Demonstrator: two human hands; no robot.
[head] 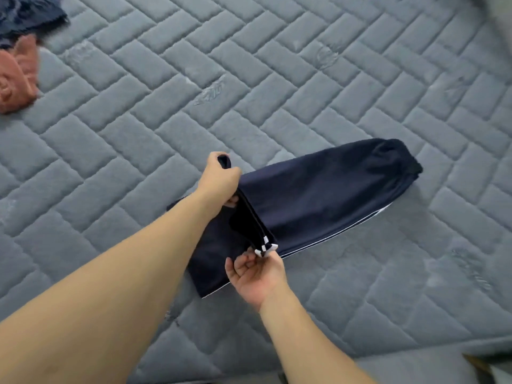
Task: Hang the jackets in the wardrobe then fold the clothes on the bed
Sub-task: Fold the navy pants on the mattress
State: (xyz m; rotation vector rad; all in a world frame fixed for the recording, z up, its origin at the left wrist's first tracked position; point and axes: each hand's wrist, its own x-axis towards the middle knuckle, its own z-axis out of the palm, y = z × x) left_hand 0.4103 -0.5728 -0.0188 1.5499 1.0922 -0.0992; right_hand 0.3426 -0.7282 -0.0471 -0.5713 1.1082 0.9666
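While the long navy-blue fabric garment with thin white edge piping (318, 195) lies stretched across the grey quilted brick-pattern bed (166, 112), its near end is lifted. The left hand (221, 181) grips the upper corner of that end, fingers curled round the cloth. The right hand (256, 275), palm up, pinches the lower white-trimmed corner. Far left of the garment lie a rust-coloured crumpled cloth (18, 76) and a dark blue one (27, 15).

Near right corner only
I see a dark brown object (478, 365) low on the right, too cropped for me to identify.
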